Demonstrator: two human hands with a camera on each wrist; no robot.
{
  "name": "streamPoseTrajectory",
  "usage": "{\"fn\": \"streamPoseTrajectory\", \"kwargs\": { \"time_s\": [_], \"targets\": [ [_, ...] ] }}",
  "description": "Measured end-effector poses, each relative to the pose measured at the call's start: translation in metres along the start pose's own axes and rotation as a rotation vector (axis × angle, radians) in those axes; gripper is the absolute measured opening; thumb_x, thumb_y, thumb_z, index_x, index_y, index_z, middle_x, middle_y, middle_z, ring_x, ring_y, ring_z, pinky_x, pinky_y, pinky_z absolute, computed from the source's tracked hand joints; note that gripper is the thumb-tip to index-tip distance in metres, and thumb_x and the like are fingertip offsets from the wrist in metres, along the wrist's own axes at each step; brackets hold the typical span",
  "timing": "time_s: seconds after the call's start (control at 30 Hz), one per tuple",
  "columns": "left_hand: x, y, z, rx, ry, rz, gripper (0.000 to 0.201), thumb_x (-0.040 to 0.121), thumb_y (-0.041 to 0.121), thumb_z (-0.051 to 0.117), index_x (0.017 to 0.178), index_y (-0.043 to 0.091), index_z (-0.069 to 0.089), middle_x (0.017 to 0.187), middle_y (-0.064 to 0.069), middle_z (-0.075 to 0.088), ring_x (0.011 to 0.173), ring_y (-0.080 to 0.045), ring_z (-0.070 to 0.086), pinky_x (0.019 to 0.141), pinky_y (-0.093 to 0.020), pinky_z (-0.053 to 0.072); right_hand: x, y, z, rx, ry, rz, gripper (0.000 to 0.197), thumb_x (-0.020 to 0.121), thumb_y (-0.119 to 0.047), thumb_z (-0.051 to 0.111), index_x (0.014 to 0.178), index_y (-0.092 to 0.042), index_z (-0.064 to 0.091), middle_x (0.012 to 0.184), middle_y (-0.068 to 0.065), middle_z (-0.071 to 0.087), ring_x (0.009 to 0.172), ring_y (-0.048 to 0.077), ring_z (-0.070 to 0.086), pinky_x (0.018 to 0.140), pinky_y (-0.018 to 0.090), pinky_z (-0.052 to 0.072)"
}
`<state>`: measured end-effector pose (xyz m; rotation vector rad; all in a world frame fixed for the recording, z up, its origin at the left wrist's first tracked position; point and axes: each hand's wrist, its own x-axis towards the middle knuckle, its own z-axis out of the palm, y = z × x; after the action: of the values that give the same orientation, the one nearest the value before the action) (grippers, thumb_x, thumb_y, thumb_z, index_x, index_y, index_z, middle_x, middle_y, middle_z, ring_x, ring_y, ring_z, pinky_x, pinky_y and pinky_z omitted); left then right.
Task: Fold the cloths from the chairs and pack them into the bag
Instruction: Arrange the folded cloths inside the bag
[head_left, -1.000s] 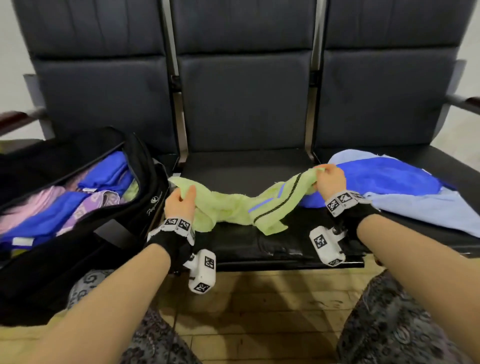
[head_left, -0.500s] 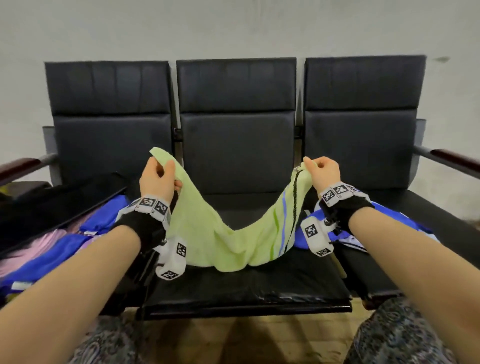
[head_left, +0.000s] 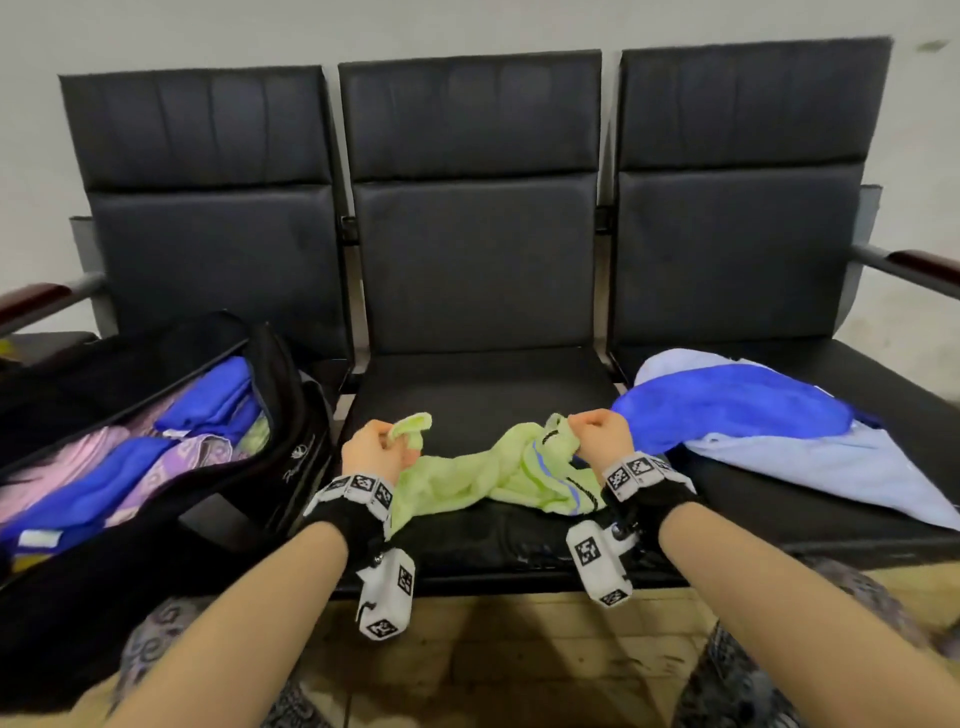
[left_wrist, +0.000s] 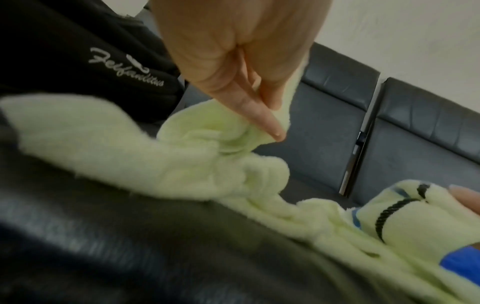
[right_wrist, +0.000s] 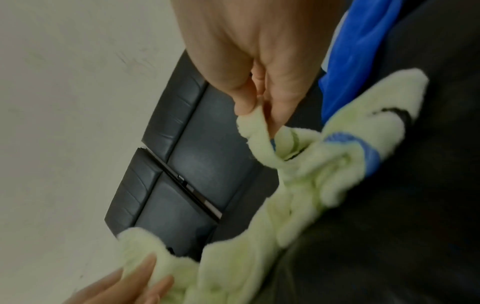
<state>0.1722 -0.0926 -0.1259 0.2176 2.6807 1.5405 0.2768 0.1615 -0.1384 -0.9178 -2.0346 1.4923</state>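
Chairs (head_left: 470, 270) black and joined, pale wall (head_left: 156, 31) behind, tiled floor (head_left: 493, 675) below

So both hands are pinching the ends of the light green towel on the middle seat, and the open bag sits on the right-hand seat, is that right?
Not quite. Both hands, left and right, do pinch the light green towel on the middle seat, but the head view shows the open bag on the left-hand seat.
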Motion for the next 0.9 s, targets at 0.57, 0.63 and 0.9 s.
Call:
{"fn": "streamPoseTrajectory", "kwargs": {
  "time_s": [0.57, 0.63, 0.9],
  "targets": [
    [-0.011, -0.057, 0.067, -0.505, -0.092, -0.092, 0.014, 0.087, 0.0, 0.061, 0.089, 0.014, 0.058, 0.083, -0.008, 0.064, 0.085, -0.026, 0.063, 0.071, -0.027, 0.058, -0.029, 0.075, 0.065, 0.127, -0.103, -0.026, 0.007, 0.081, -0.009, 0.072, 0.086, -0.009, 0.068, 0.078, 0.003, 0.066, 0.074, 0.013, 0.061, 0.078, 0.026, 0.05],
    [-0.012, -0.058, 0.063, -0.442, -0.096, -0.076, 0.015, 0.081, 0.008, 0.07, 0.086, 0.019, 0.062, 0.086, -0.003, 0.069, 0.088, -0.023, 0.066, 0.08, -0.035, 0.057, -0.027, 0.078, 0.065, 0.111, -0.096, -0.043, 0.006, 0.081, -0.008, 0.071, 0.081, -0.01, 0.066, 0.07, -0.001, 0.062, 0.069, 0.013, 0.057, 0.078, 0.03, 0.049],
    [-0.033, -0.05, 0.05, -0.11, -0.011, 0.019, 0.022, 0.079, 0.011, 0.069, 0.095, 0.024, 0.062, 0.103, 0.007, 0.06, 0.08, -0.007, 0.06, 0.072, -0.022, 0.047, -0.019, 0.085, 0.066, 0.139, -0.092, -0.004, 0.02, 0.084, -0.009, 0.067, 0.069, -0.02, 0.058, 0.067, -0.002, 0.057, 0.071, 0.019, 0.056, 0.084, 0.046, 0.052]
  ]
}}
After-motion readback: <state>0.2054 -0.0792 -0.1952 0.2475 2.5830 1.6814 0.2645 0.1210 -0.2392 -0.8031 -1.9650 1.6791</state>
